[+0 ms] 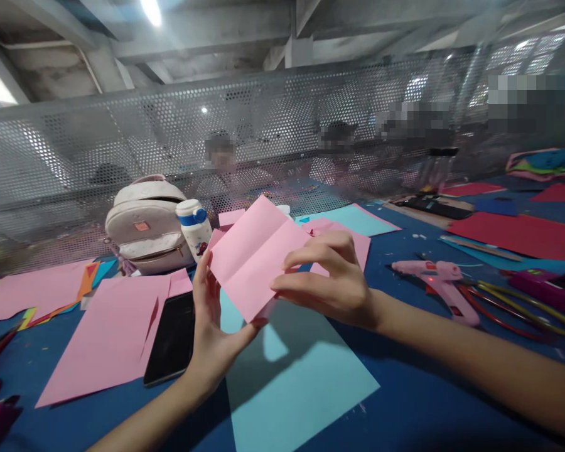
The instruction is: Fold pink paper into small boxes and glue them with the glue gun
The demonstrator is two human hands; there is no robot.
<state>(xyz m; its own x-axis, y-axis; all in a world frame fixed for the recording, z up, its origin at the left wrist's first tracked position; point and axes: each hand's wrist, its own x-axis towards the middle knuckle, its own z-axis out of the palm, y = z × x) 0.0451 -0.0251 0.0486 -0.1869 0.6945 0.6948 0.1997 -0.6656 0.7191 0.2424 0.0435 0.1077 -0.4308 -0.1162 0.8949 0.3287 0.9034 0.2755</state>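
A small pink sheet of paper (249, 257) with a crease across its middle is held up at a tilt between both hands. My left hand (211, 326) grips its left and lower edges, thumb below and fingers behind. On the right side, my right hand (332, 276) pinches the paper's edge between thumb and fingers. Beneath them a light blue sheet (296, 389) lies on the dark blue table, with the hands' shadow across it. A black phone (172, 339) lies just left of my left hand, partly over larger pink sheets (103, 333).
Behind stand a white backpack (145, 220) and a white bottle (193, 232) with a blue lid. To the right lie a pink glue gun (433, 276), yellow-handled scissors (527, 307) and red paper (527, 235). A perforated metal screen (273, 125) runs along the back, with people beyond it.
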